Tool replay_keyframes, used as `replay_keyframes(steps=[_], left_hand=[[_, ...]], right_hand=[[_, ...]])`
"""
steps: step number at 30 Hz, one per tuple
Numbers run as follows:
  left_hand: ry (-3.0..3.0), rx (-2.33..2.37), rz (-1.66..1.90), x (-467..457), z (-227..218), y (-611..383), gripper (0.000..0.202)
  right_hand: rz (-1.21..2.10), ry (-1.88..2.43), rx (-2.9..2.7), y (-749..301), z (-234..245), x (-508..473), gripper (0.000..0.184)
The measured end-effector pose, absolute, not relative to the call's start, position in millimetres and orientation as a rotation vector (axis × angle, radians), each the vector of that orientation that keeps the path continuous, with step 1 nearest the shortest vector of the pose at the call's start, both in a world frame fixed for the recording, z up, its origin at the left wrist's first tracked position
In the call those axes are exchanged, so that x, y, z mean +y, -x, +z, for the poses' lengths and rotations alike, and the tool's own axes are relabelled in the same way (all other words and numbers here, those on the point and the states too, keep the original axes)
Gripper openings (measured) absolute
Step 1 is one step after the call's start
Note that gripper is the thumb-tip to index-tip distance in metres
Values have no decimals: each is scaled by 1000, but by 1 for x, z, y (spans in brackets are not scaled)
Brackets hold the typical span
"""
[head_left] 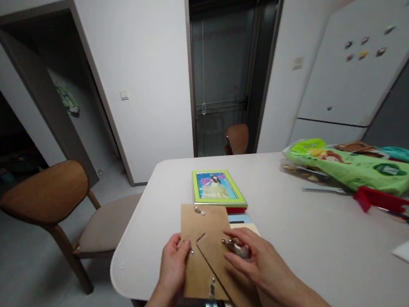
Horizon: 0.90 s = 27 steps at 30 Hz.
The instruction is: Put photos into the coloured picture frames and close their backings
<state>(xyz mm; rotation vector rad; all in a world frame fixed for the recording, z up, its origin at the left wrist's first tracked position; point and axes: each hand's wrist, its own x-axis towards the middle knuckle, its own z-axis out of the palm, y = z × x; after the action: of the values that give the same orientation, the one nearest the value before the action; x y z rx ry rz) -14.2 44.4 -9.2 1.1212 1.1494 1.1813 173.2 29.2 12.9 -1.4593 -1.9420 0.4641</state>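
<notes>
From here I see the left hand (173,266) with its grip closed on the frame back (208,237), at six o'clock on the worktop (310,240). The right hand (263,265) pinches its metal clip (238,249). A green frame (217,187) lies at twelve.

Single head-worn view, facing forward and down, close over table (294,232), edges perhaps warped

Both hands, left hand (175,265) and right hand (263,265), grip a brown frame backing board (208,251) on the white table (310,240).
</notes>
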Motion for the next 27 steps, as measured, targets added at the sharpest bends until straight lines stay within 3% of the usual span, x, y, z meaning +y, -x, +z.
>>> replay_keyframes(steps=[7, 16, 23, 27], left_hand=[[-1123, 1360, 1123, 47, -22, 88, 23], [-1518, 1730, 987, 60, -31, 106, 31], [-1847, 1948, 827, 60, -21, 109, 37], [-2038, 1872, 767, 45, -22, 80, 48]], right_hand=[[298, 1941, -1843, -230, -27, 44, 48], [-48, 1951, -2025, -203, -37, 47, 33], [48, 2027, -1933, -202, -34, 53, 53], [161, 2082, -1892, -215, -34, 49, 53]])
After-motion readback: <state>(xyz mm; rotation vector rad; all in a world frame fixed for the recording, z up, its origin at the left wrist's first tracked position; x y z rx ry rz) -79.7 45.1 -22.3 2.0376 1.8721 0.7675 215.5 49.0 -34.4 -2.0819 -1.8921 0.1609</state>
